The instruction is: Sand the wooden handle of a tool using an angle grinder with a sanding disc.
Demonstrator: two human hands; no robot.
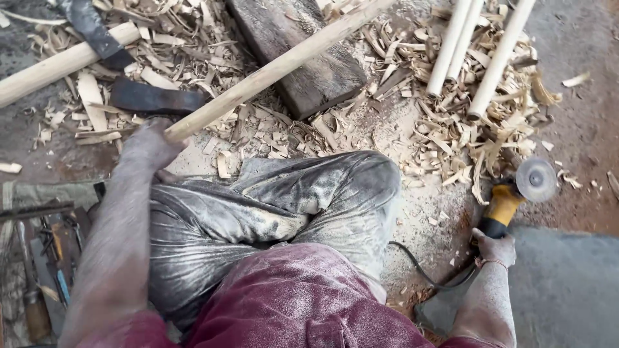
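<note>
The long pale round wooden pole (277, 67) looks stiff, dry and fairly light, likely dusty-slick; its near end is the natural grip. It slants from the ground's top edge, over a dark plank (303, 58), down to the left hand (149, 145), which is clamped round that end, arm straight. The right hand (495, 248), reaching low, grips a yellow-bodied angle grinder (512, 193) resting among shavings (445, 142).

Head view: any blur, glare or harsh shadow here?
Head view: even, soft daylight, no glare or hard shadows; shavings sharp; grinder disc smeared smooth; left hand on the pole and right hand read clearly under dust; slight wide-angle stretch at the edges.
</note>
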